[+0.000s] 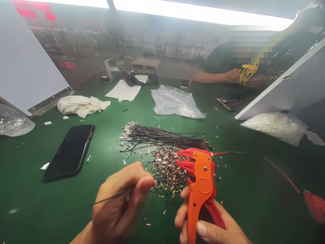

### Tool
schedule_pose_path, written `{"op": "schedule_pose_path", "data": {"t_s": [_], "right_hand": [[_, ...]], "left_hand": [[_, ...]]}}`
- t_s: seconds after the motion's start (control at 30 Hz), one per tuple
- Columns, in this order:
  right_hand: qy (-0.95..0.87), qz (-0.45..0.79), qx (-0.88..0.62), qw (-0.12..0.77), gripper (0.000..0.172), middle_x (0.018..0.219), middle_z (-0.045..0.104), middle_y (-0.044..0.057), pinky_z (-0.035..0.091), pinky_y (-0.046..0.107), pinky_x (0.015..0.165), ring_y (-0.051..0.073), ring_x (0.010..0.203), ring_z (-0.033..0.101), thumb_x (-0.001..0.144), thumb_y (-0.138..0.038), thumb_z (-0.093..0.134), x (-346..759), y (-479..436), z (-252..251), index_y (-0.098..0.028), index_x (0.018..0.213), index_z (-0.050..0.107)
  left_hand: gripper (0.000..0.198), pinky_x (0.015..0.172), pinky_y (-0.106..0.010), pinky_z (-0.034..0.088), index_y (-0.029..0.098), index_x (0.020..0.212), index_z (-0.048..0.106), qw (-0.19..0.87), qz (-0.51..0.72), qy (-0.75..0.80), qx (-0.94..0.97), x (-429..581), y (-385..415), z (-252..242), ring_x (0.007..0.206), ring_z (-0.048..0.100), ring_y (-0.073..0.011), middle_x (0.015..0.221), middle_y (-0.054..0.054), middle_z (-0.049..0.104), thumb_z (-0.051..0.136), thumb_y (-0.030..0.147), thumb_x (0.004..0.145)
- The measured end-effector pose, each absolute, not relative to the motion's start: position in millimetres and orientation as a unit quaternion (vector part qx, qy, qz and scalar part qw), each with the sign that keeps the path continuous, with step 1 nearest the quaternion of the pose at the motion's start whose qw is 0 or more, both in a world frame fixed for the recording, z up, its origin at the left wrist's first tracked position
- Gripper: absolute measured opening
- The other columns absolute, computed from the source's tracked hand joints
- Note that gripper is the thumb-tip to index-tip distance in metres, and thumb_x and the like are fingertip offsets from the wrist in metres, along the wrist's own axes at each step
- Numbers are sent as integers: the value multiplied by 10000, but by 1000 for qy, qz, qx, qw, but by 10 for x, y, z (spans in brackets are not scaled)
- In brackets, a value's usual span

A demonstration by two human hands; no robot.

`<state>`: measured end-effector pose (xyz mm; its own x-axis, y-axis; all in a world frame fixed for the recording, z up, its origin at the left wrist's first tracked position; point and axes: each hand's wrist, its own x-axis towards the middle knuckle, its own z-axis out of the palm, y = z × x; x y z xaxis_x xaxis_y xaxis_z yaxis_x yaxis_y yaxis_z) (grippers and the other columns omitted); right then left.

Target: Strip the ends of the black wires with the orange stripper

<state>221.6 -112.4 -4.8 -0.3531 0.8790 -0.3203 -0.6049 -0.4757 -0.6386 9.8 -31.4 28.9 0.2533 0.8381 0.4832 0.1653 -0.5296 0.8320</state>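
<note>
My left hand (122, 200) pinches a thin black wire (111, 196) between thumb and forefinger, low in the view. My right hand (208, 225) grips the handles of an orange and red wire stripper (200, 183), its jaws pointing up and left. Just beyond both hands a bundle of black wires with bare metal ends (162, 137) lies on the green table (254, 189). A heap of small cut pieces (167, 169) sits in front of the bundle.
A black phone (69, 152) lies to the left, a white cloth (80, 105) behind it. A clear plastic bag (175, 101) and white paper (123, 90) lie further back. Another person's hands (236, 76) hold yellow wires at the far right. A red cord (274, 167) trails right.
</note>
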Motion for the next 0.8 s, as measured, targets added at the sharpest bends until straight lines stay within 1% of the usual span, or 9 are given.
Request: {"op": "schedule_pose_path", "data": {"t_s": [0.17, 0.23, 0.33, 0.47, 0.5, 0.6, 0.63, 0.7, 0.8], "right_hand": [[-226, 777, -326, 489, 341, 1034, 811, 73, 575, 266, 717, 152, 794, 776, 832, -303, 809, 2193, -1143, -76, -188, 1125, 676], [-217, 785, -322, 483, 346, 1035, 818, 82, 597, 302, 770, 185, 853, 789, 817, -295, 828, 2160, -1164, -86, -190, 1115, 687], [-187, 791, -347, 468, 356, 1029, 830, 57, 597, 375, 883, 213, 950, 777, 783, -305, 858, 2117, -1174, -73, -222, 1096, 711], [-227, 739, -425, 472, 264, 920, 841, 8, 574, 295, 842, 140, 834, 753, 812, -383, 823, 2136, -1140, -56, -262, 1028, 732], [-248, 729, -429, 473, 285, 972, 837, 15, 570, 294, 852, 144, 862, 751, 818, -387, 815, 2152, -1131, -61, -269, 1061, 723], [-274, 745, -391, 466, 404, 1226, 776, 67, 532, 387, 996, 217, 1101, 724, 841, -352, 800, 2184, -1129, -96, -272, 1212, 660], [-265, 764, -364, 462, 420, 1242, 767, 79, 521, 421, 1013, 245, 1136, 715, 851, -328, 793, 2184, -1136, -108, -265, 1237, 641], [-228, 799, -302, 467, 410, 1155, 784, 68, 527, 441, 981, 263, 1108, 729, 856, -286, 788, 2171, -1158, -121, -243, 1232, 629], [-166, 824, -250, 480, 458, 1031, 746, 20, 549, 382, 883, 203, 966, 743, 799, -219, 826, 2155, -1186, -104, -223, 1211, 625]], "left_hand": [[353, 483, -265, 355, 226, 657, 403, 296, 414, 334, 793, 116, -383, 332, 522, 438, -142, 546, 25, 412, 396, 153, 1002], [341, 484, -251, 361, 225, 661, 390, 288, 400, 326, 807, 128, -403, 338, 519, 431, -133, 551, 33, 413, 403, 67, 963], [319, 496, -228, 367, 218, 684, 398, 284, 397, 295, 822, 142, -418, 323, 527, 435, -116, 560, 47, 415, 422, -3, 914], [313, 499, -217, 344, 215, 700, 370, 282, 417, 301, 810, 160, -417, 285, 527, 399, -102, 577, 56, 376, 412, -2, 921], [311, 500, -216, 341, 214, 701, 369, 278, 425, 306, 805, 163, -413, 276, 529, 397, -100, 582, 56, 370, 411, 5, 928], [295, 499, -211, 348, 204, 713, 415, 269, 437, 312, 799, 163, -393, 259, 530, 420, -91, 600, 49, 396, 404, 31, 951], [291, 493, -208, 349, 200, 720, 433, 264, 445, 311, 797, 161, -385, 257, 525, 425, -87, 604, 47, 410, 393, 42, 962], [307, 488, -204, 348, 198, 700, 422, 253, 453, 308, 798, 162, -373, 259, 515, 423, -83, 589, 50, 394, 389, 57, 970], [307, 496, -204, 351, 197, 700, 419, 252, 440, 332, 795, 180, -365, 273, 527, 421, -84, 602, 47, 392, 394, 56, 972]]}}
